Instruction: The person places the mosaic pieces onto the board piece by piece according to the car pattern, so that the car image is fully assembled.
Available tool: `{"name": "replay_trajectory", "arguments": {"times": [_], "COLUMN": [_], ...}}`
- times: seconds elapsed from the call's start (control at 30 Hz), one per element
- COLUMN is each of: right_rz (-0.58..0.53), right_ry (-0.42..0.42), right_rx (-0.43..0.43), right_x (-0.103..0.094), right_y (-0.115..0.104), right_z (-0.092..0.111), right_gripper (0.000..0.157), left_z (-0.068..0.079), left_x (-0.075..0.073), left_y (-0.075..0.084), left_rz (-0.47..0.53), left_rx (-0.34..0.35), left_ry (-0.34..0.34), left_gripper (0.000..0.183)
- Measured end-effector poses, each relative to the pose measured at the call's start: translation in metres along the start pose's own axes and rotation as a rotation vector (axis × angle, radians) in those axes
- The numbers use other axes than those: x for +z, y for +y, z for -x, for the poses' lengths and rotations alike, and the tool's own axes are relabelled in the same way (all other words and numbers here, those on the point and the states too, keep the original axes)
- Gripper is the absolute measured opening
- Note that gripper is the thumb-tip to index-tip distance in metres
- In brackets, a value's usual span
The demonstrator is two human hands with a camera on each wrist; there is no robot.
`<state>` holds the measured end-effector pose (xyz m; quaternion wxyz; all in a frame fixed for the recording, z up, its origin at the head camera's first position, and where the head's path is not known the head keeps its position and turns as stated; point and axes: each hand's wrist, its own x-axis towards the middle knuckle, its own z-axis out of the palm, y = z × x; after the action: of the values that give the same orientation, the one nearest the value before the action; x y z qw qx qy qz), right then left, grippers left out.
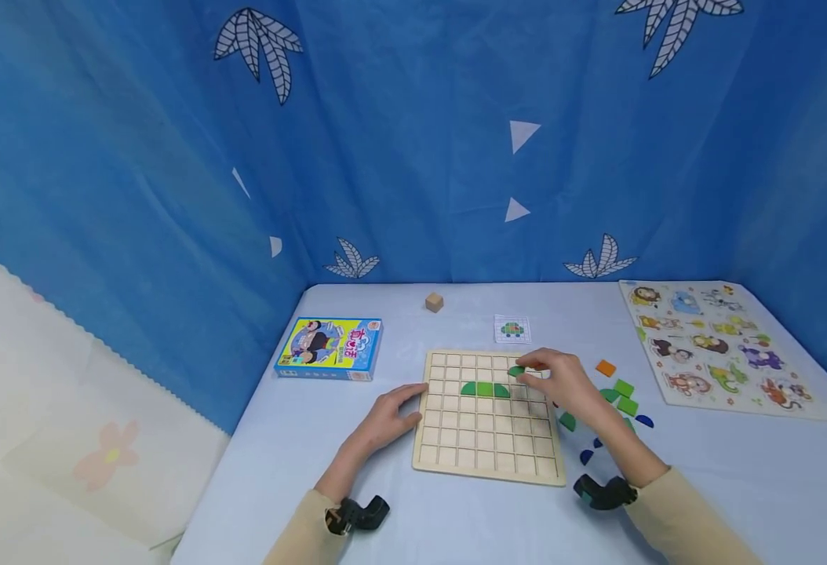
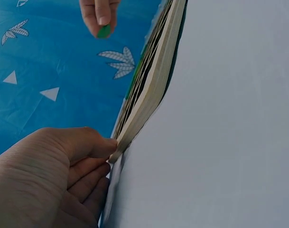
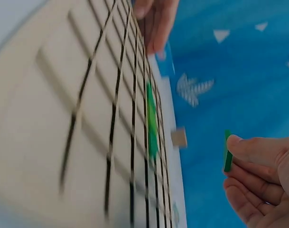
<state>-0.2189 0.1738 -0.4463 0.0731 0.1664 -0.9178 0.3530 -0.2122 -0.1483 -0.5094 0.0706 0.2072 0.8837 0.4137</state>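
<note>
A square wooden grid board lies on the table. On it a light green square sits between two darker green quarter-round pieces, forming a short row. My right hand is above the board's far right part, pinching a green rounded piece between thumb and fingers. In the right wrist view this piece shows edge-on, apart from the board. At the board's left side, my left hand touches the edge with thumb and fingertips, its fingers relaxed; the left wrist view shows the thumb right at that edge.
Right of the board lie an orange square, green squares and blue half-rounds. Behind it are a small pattern card and a wooden cube. A blue-yellow box stands left, an animal puzzle board right.
</note>
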Motion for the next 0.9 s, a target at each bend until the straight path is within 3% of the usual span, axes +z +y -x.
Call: {"name": "replay_trajectory", "arguments": {"times": [0.23, 0.43, 0.6, 0.9], "right_rz": [-0.135, -0.107, -0.042, 0.054], "right_ry": [-0.114, -0.144, -0.145, -0.139], "right_rx": [-0.075, -0.121, -0.145, -0.216], "right_x": [0.05, 0.083, 0.095, 0.099], "right_y": [-0.032, -0.037, -0.036, -0.037], "right_z": [-0.017, -0.022, -0.019, -0.017], "right_gripper": [0.026, 0.023, 0.021, 0.019], "left_z": [-0.002, 0.0, 0.001, 0.001], "left_x": [0.0, -0.001, -0.002, -0.001], "left_y": [-0.001, -0.001, 0.001, 0.001], "left_rz": [0.014, 0.011, 0.026, 0.036], "left_rx": [0.003, -0.003, -0.009, -0.001], "left_ry": [0.003, 0.005, -0.007, 0.007], "left_gripper": [0.051, 0.051, 0.051, 0.05]}}
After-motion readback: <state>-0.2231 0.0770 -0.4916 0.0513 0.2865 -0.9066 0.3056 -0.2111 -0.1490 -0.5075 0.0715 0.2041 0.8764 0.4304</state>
